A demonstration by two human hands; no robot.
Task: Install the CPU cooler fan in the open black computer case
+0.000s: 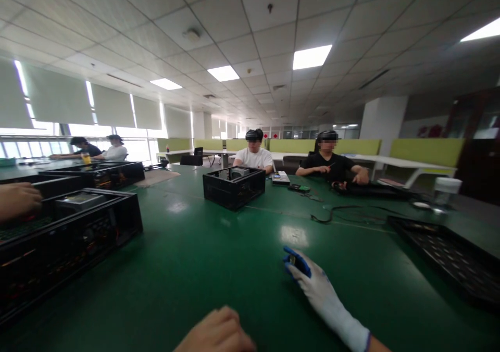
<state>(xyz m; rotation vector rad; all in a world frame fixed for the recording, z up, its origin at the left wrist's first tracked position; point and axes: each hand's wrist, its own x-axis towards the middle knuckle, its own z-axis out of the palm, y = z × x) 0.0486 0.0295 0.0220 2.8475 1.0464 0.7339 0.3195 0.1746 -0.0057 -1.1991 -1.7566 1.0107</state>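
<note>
My right hand [310, 279], in a white knit glove with blue-coated fingers, is held over the green table [175, 268]. Its thumb and fingers are closed around a small, pale, shiny piece [291, 259], too small to name. My left hand [219, 334] is bare and low at the bottom edge of the view, partly cut off. Its fingers look curled under, so whatever they may hold is hidden. Bare tabletop lies between the two hands and beyond them.
At left, another person's hand [17, 201] reaches over an open black computer case [128, 219]. Another black case [230, 190] stands mid-table. A black slotted panel [449, 253] lies at right, near cables [332, 214] and a lidded clear container [445, 193]. Several people sit around.
</note>
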